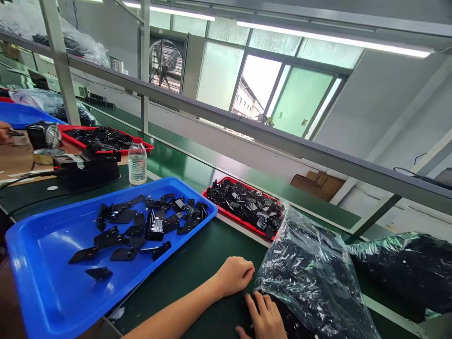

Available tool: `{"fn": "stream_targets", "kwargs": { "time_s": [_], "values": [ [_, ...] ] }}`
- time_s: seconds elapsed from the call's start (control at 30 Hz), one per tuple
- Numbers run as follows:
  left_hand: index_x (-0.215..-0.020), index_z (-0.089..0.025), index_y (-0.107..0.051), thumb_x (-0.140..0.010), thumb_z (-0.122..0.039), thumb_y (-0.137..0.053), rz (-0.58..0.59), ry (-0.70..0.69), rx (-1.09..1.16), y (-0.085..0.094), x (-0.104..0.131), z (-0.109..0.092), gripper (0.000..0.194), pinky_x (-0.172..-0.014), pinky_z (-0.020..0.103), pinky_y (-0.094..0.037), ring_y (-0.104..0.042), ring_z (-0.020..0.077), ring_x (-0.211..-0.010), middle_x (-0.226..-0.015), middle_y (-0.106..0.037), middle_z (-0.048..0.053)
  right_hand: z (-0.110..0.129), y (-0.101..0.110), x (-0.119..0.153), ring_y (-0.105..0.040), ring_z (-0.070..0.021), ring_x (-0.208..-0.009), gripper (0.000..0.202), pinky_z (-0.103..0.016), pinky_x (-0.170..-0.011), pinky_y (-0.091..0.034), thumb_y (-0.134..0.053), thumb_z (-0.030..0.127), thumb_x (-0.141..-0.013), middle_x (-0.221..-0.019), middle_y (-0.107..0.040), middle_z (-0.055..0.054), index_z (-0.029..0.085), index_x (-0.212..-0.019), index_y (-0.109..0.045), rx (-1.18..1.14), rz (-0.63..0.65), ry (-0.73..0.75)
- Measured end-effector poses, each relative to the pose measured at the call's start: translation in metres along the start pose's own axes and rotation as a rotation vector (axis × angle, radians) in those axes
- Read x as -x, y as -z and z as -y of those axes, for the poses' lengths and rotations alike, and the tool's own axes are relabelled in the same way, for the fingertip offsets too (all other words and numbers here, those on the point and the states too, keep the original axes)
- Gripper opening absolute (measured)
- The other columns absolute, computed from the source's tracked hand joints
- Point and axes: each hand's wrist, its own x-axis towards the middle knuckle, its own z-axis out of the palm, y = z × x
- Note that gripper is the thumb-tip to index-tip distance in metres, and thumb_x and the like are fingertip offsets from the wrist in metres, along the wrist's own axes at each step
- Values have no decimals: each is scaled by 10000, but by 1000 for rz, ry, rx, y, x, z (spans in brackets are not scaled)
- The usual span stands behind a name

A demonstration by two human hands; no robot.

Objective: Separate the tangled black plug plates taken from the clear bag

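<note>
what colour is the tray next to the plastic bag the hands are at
Red: the tray beside the clear plastic bag holds black parts, seen in the head view.

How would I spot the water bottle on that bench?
Start at the big blue tray nearest the camera. Just past its far corner, on the green belt, stands the bottle, upright. It alone is clear with a red cap; everything around it is black parts.

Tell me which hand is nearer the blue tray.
Left. The left hand rests on the table just right of the blue tray, at the edge of the plastic bag. The right hand is farther right, reaching into the bag's mouth.
</note>
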Motion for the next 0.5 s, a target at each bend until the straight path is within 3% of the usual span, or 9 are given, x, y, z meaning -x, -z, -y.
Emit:
{"fn": "stream_targets", "kwargs": {
  "time_s": [0.13, 0.27, 0.5],
  "values": [
    [-853, -186, -686, -859, -160, -430, 2, 15, 37, 2, 0, 0, 258, -700, 273, -434, -653, 196, -764, -807, -716, 62, -3, -14, 9, -662, -267, -705, 357, -339, -566, -522, -516, 319, -828, -913, -700, -127, 161, -1133, -611, 39, 103, 1],
    [-847, -183, -688, -855, -164, -428, -1, 36, 83, 3, -1, 0, 260, -699, 282, -417, -649, 205, -767, -810, -713, 76, -6, -21, 7, -670, -259, -741, 375, -314, -587, -544, -572, 172, -726, -942, -699, -125, 155, -1098, -618, 45, 182, -26],
    [-817, -193, -691, -850, -191, -442, -37, 103, 197, 6, 1, -1, 252, -722, 284, -404, -642, 203, -782, -825, -714, 69, -8, -25, 1, -684, -237, -714, 165, -257, -550, -536, -656, 134, -616, -933, -709, -97, 201, -764, -632, -27, 224, -120]
  ]
}}
